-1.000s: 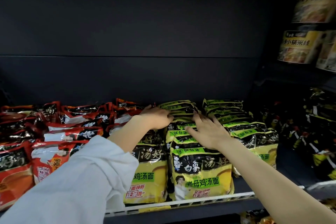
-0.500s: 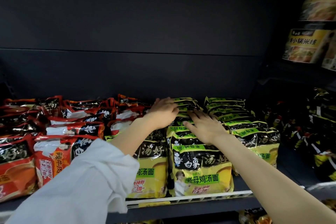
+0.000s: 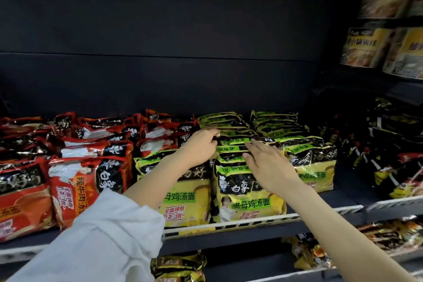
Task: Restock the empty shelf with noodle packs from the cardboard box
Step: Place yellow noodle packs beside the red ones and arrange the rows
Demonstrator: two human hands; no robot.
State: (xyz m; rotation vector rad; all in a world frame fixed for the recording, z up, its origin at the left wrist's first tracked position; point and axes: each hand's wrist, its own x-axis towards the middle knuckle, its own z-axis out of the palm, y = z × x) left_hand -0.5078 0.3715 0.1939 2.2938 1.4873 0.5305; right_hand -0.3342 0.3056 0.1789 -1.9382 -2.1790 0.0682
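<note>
Yellow-and-green wrappers sit under both sets of fingers: the left hand (image 3: 198, 144) has its fingertips curled in a pinch on the top edge of a pack in the middle yellow noodle row (image 3: 231, 144), while the right hand (image 3: 270, 165) lies on the same row with fingers straight and spread, pressing on the pack tops rather than gripping. Outward from there, that row runs front to back on the shelf (image 3: 251, 221), its front pack leaning against the white wire rail. Two more yellow rows flank it, one to the left behind the left forearm and one to the right (image 3: 304, 155). Further left stand several rows of red noodle packs (image 3: 87, 167), also filled well toward the back. A white sleeve (image 3: 103, 236) covers the left arm; the right arm is bare. Judging by this, most of the shelf is stocked and the hands look to be tidying a row, not adding a pack. A bare stretch of shelf remains at the right end, beside darker packs (image 3: 389, 155) in the next bay. No cardboard box is in view, so how many packs remain cannot be told.
</note>
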